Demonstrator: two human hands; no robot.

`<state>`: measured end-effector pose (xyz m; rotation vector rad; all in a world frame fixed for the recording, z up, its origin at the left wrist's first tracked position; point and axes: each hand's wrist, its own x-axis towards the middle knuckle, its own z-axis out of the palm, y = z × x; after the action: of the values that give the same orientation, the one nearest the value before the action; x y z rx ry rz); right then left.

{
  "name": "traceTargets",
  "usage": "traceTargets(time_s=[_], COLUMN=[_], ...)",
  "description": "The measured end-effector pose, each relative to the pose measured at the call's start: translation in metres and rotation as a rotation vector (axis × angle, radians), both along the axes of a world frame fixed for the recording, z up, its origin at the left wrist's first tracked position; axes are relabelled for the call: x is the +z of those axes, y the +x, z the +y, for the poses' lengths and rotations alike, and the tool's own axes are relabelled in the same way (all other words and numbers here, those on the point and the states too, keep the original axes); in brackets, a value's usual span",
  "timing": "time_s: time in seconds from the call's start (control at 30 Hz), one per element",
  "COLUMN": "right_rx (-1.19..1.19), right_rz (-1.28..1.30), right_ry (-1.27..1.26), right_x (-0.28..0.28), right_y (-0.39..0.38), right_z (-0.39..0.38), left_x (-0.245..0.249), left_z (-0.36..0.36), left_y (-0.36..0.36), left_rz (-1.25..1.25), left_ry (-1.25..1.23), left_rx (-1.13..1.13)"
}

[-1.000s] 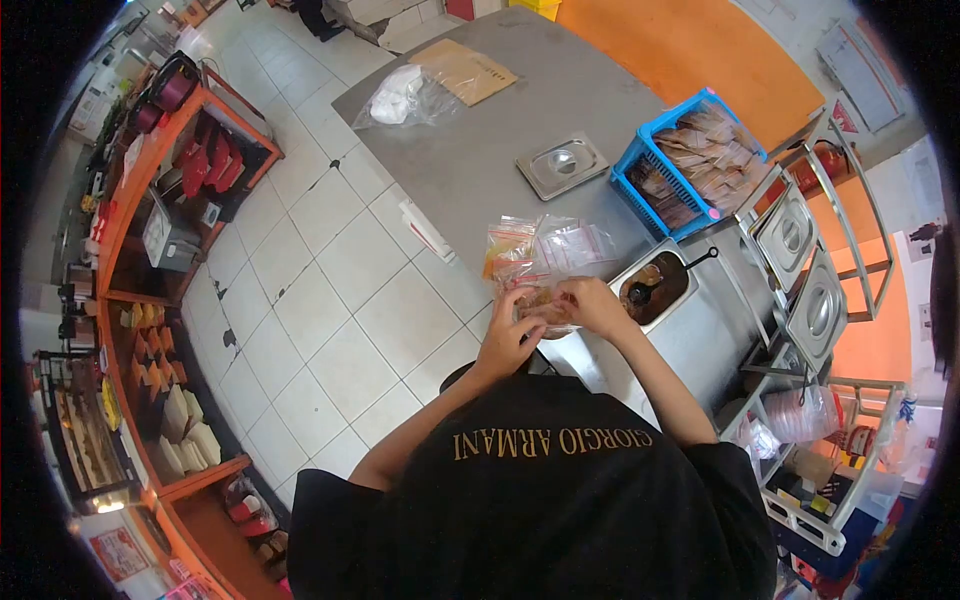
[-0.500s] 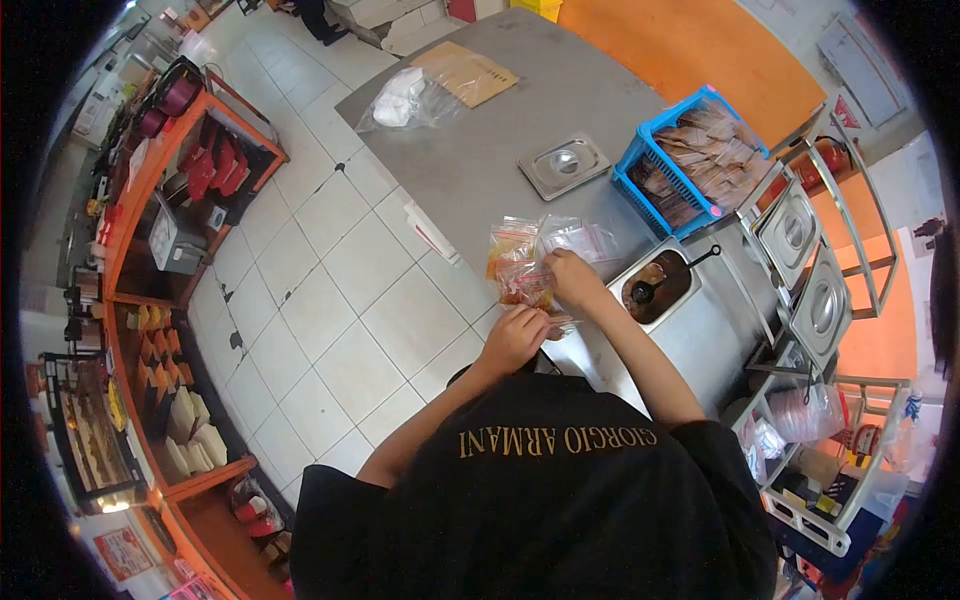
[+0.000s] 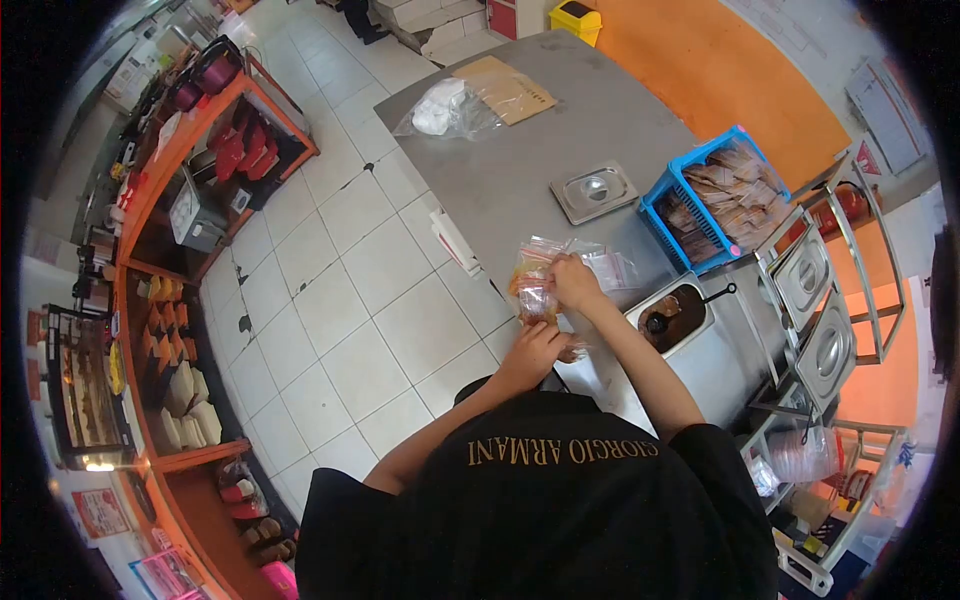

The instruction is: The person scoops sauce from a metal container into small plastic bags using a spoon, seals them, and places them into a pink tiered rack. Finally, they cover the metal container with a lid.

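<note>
My left hand (image 3: pixel 536 353) is closed on the near end of a small clear zip bag (image 3: pixel 537 300) with reddish-brown contents. The fingers of my right hand (image 3: pixel 572 283) pinch the same bag at its far end. Just beyond it lies another zip bag (image 3: pixel 522 278) with orange contents, partly covered. Flat clear bags (image 3: pixel 610 268) rest to the right of my right hand. Beside my right forearm is a steel pan (image 3: pixel 708 318) of brown sauce, with a black ladle (image 3: pixel 657 322) standing in it.
A blue basket (image 3: pixel 657 217) full of filled brown packets stands at the back right, near a steel lid (image 3: pixel 594 188). A plastic bag with white contents (image 3: pixel 440 108) and brown cardboard (image 3: pixel 510 90) lie on the far steel table (image 3: pixel 450 165). Orange shelving (image 3: pixel 128 235) lines the left.
The camera view has shifted, so the whole scene sits further right and lower. The small bag between my hands looks straighter and more upright; both hands still grip it.
</note>
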<state>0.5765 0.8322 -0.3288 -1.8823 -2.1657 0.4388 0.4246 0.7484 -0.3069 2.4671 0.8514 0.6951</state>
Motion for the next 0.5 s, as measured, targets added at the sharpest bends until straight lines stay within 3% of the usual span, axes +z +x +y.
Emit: traceTargets(time_s=[0.2,0.27,0.37,0.43,0.5], right_rx=[-0.044,0.146,0.307,0.282,0.255], right_rz=[0.122,0.262,0.306,0.363,0.42], right_ry=[-0.117,0.083,0.072,0.021,-0.032], right_x=[-0.001,0.004,0.032,0.058,0.061], right_y=[0.004,0.007,0.011,0.012,0.017], right_z=[-0.001,-0.006,-0.03,-0.053,-0.061], left_x=[0.0,0.004,0.014,0.016,0.02], left_z=[0.004,0.003,0.002,0.004,0.005], left_y=[-0.002,-0.001,-0.002,-0.001,-0.004], left_rz=[-0.028,-0.035,0.11,-0.004,-0.015], left_ry=[0.042,0.043,0.001,0.179,0.181], left_rx=[0.045,0.07,0.146,0.281,0.268])
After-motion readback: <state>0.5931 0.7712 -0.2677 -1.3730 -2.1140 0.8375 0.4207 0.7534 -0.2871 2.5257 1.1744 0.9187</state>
